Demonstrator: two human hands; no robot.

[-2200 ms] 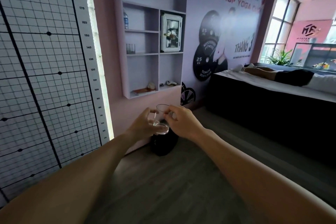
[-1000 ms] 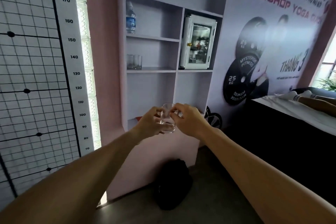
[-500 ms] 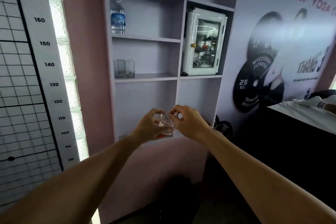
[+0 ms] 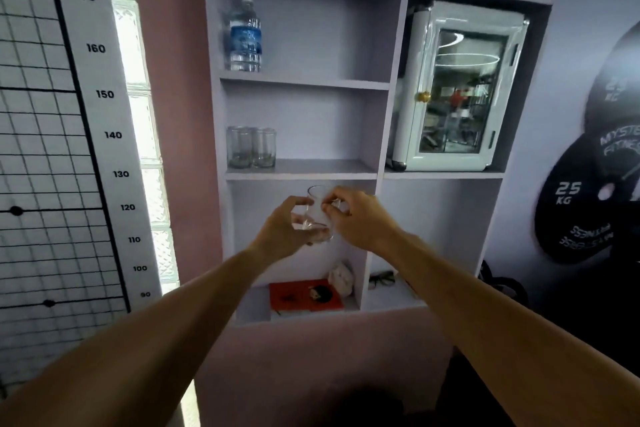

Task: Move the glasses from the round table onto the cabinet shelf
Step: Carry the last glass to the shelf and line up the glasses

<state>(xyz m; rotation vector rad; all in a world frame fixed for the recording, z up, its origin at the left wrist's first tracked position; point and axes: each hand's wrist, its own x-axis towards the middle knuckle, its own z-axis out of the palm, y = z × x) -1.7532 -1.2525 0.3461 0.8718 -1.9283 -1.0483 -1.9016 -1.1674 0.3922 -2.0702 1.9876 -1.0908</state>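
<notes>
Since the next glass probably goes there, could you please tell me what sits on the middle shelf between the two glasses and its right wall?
Nothing: in the head view the middle shelf is bare from the two glasses to its right wall.

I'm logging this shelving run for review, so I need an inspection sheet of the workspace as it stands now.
Surface: middle shelf of the cabinet, mostly bare right of the glasses.
Job's things: two glasses side by side at the shelf's left end; one clear glass held in front of the cabinet, below that shelf.
Clutter: water bottle on top shelf; red book and eyeglasses on bottom shelf.
Hands: left hand and right hand both grip the held glass.
Cables: nothing seen.
Surroundings: glass-door mini fridge, height chart.
</notes>
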